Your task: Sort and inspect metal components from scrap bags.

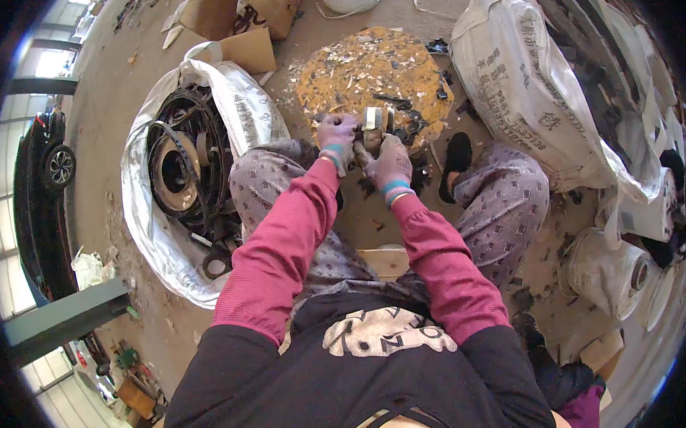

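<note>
Both my hands wear pale grey-purple gloves with teal cuffs and meet at the near edge of a round yellow work surface point(329, 81) strewn with black and white scraps. My right hand point(390, 164) is closed around a small brownish roll-like piece with a white band point(372, 119), its thumb toward the left hand. My left hand point(338, 140) is closed just left of that piece, fingers curled; what lies inside them is too small to make out. Black strip scraps point(409, 123) lie right beside the piece on the yellow surface.
A white woven sack point(139, 200) holding black strip coils stands at my left. Cardboard boxes point(248, 50) sit beyond it. A big full white sack point(505, 69) stands at the right, with wrapped rolls point(606, 271) nearer me. Debris litters the floor; a dark car point(43, 189) is far left.
</note>
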